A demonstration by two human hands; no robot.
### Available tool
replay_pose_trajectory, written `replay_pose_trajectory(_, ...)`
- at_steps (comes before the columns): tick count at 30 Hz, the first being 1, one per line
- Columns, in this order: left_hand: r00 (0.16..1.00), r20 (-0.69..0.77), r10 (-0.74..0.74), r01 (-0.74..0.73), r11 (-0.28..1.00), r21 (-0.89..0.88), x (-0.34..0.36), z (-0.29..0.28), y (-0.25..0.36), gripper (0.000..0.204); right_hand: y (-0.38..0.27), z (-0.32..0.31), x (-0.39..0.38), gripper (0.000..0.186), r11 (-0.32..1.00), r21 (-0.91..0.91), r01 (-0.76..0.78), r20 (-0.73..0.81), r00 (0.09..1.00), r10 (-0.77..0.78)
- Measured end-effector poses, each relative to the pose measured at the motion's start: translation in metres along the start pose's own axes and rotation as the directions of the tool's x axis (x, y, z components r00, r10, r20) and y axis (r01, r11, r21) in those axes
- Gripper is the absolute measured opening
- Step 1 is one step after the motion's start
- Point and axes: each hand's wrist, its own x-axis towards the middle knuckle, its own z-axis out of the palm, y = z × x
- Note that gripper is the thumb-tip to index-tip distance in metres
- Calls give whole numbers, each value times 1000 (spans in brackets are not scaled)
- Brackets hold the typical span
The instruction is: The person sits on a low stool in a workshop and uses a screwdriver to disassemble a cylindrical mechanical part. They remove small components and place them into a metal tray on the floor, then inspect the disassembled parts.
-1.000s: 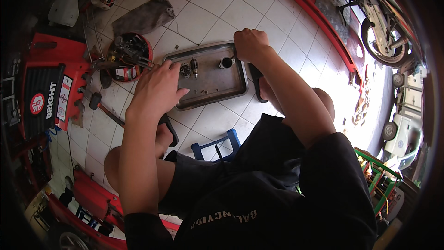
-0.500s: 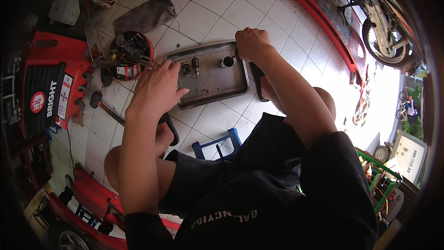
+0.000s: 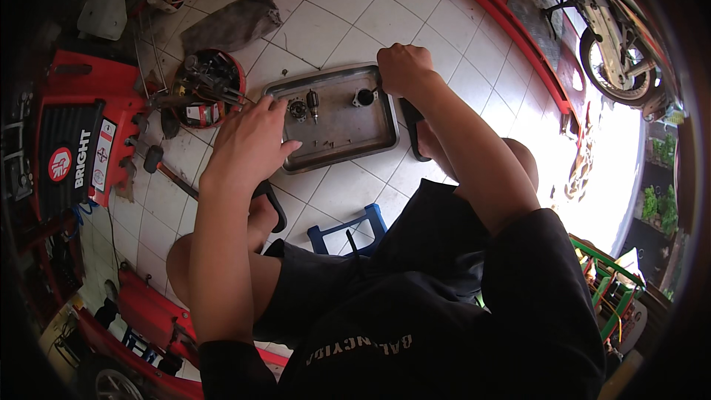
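A shallow metal tray [image 3: 344, 158] lies on the tiled floor between my feet. My left hand [image 3: 250, 137] is at its left rim, fingers stretched out and thumb spread apart, with nothing visible in it. At the far right corner, my right hand [image 3: 404, 71] is closed in a fist over the rim; whatever it grips there is hidden. Inside the tray, a round metal part [image 3: 298, 110] sits beside a small motor armature [image 3: 312, 104]. To the right is a dark cylindrical housing with a flange [image 3: 364, 97]. Several tiny pieces, perhaps screws [image 3: 326, 144], are scattered toward the near side.
Left of the tray stands a round red tub [image 3: 238, 78] full of tools and parts. A mallet [image 3: 154, 159] and a grey cloth [image 3: 233, 22] lie nearby. A blue stool [image 3: 375, 224] is close to me. A red platform edge [image 3: 492, 18] and motorcycle [image 3: 618, 67] are right.
Both hands and the tray keep nearly the same place. Outside at the far right, the bicycle and white sign seen earlier are gone from view.
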Motion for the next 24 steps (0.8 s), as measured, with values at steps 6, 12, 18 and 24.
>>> replay_pose_trajectory(6,1000,4,9,-9,1000,-6,2,0,1,66,5,7,3,27,999,30,23,-15,1000,-23)
replay_pose_trajectory(12,999,-33,32,-31,999,20,0,1,1,64,5,7,3,30,999,32,22,4,1000,-22)
replay_pose_trajectory(18,1000,4,6,-6,1000,7,2,0,2,68,5,-1,-2,21,1000,-6,-24,4,1000,24)
replay_pose_trajectory(24,1000,15,1,-1,1000,7,1,-2,2,68,6,-1,-2,20,1000,2,-22,-13,1000,22)
